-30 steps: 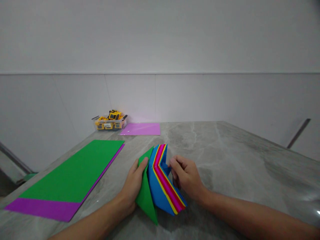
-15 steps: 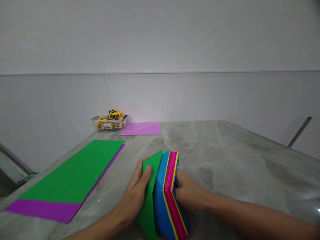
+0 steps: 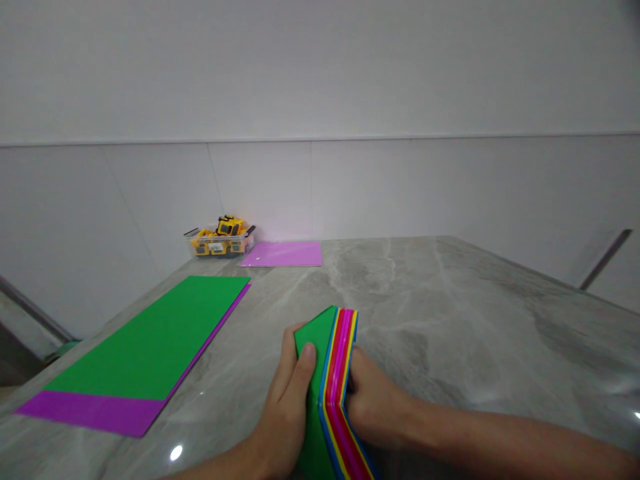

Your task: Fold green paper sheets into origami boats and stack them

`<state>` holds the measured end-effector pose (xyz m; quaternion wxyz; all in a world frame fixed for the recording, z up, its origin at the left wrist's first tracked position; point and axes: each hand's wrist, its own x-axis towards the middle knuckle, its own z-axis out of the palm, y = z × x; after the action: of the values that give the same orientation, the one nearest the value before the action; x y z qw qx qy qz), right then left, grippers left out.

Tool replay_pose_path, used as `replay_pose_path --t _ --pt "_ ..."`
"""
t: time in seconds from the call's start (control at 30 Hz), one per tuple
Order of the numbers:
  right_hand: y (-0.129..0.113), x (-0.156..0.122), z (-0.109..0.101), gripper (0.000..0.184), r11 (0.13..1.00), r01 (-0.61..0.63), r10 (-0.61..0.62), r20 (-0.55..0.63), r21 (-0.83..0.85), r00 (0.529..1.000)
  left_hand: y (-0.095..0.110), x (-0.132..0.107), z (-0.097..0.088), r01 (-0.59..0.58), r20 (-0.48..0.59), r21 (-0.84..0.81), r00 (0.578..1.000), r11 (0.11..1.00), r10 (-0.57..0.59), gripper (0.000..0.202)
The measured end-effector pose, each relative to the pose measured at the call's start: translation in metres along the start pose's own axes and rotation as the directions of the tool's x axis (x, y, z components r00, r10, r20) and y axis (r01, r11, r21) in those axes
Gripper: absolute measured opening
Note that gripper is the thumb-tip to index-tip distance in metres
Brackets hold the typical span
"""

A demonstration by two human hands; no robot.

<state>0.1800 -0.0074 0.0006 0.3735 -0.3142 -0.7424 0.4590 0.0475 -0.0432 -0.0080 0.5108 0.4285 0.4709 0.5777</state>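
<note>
Against the striped paper (image 3: 340,360), the left hand (image 3: 284,412) has brought green paper (image 3: 319,328).

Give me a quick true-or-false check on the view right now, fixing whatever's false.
1. The left hand has its thumb on the green folded paper. True.
2. The right hand is apart from the striped folded stack. False: the right hand is against the right side of the striped folded stack, its fingers mostly hidden.
3. The purple sheet lies over the green sheet. False: the green sheet lies on top of the purple sheet.
4. Yellow toys sit in a clear box. True.
5. The pink sheet stands upright. False: the pink sheet lies flat on the table.
</note>
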Motion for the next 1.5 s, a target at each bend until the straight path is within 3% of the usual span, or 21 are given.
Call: replay_pose_path --t 0.1,0.27,0.33,0.47,0.63,0.73,0.9,1.03,1.17,1.3,1.37,1.5 --pt "0.004 0.000 0.002 0.029 0.969 -0.053 0.025 0.120 0.240 0.992 0.000 0.000 0.002 0.023 0.002 0.014 1.000 1.000 -0.023 0.063" --pt "0.014 0.008 0.004 0.030 0.914 -0.090 0.073 0.057 0.395 0.996 0.007 0.017 -0.002 0.010 0.107 -0.112 0.994 0.994 0.002 0.054" --pt "0.017 0.014 0.001 0.026 0.938 -0.054 0.066 -0.024 0.344 0.998 0.008 0.025 -0.007 0.040 0.091 -0.183 0.996 0.982 -0.024 0.053" --pt "0.021 0.022 -0.008 0.026 0.970 0.002 0.035 -0.145 0.242 0.989 0.003 0.035 -0.016 0.197 0.273 -0.214 0.952 0.957 -0.135 0.055" --pt "0.024 0.022 -0.016 0.020 0.999 0.035 -0.034 -0.057 0.015 0.998 -0.001 0.036 -0.021 0.281 0.367 -0.228 0.912 0.932 -0.185 0.051" --pt "0.027 0.021 -0.019 0.027 0.997 0.035 -0.040 -0.070 -0.071 0.997 0.003 0.038 -0.022 0.340 0.356 -0.266 0.904 0.902 -0.235 0.040" --pt "0.040 0.024 -0.022 0.036 0.996 0.054 -0.041 -0.169 0.077 0.985 0.010 0.044 -0.025 0.342 0.302 -0.311 0.920 0.887 -0.249 0.034" --pt "0.044 0.024 -0.024 0.041 0.993 0.042 -0.030 -0.107 0.111 0.994 0.010 0.049 -0.025 0.322 0.214 -0.339 0.941 0.884 -0.261 0.031" --pt "0.042 0.023 -0.023 0.037 0.997 0.069 -0.066 -0.091 0.035 0.994 0.010 0.053 -0.024 0.254 0.121 -0.437 0.967 0.863 -0.224 0.034" --pt "0.048 0.032 -0.022 0.055 0.974 -0.128 0.145 -0.077 0.188 0.986 0.011 0.061 -0.027 0.186 0.134 -0.469 0.981 0.863 -0.139 0.035" --pt "0.054 0.039 -0.027 0.045 0.968 -0.136 0.173 -0.169 0.212 0.970 0.011 0.068 -0.032 0.162 0.125 -0.452 0.985 0.877 -0.117 0.035" --pt "0.063 0.052 -0.042 0.035 0.998 0.043 -0.022 -0.433 0.038 0.901 0.009 0.083 -0.045 0.025 -0.017 -0.355 0.999 0.935 -0.033 0.039"
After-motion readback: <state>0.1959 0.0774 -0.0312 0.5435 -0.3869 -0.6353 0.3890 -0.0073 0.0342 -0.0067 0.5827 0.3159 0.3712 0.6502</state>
